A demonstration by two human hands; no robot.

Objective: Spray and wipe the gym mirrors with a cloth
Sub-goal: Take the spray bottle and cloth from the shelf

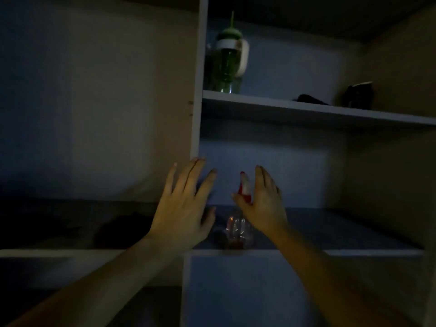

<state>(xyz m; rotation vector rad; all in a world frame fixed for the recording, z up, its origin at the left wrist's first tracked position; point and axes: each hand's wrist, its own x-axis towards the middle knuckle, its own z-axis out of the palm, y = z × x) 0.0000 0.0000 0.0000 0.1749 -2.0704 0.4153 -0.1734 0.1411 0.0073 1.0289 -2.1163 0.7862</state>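
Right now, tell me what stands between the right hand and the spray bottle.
Nothing visible does. The right hand is open just beside the spray bottle on the shelf; the left hand is off to its left.

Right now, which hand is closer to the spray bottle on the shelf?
The right hand. It is open just right of the spray bottle, thumb by its red head. The left hand is spread open farther to the bottle's left.

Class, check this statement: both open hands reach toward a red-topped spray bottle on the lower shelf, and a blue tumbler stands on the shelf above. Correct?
One error: the head view shows the tumbler on the upper shelf is green, not blue. The rest stands.
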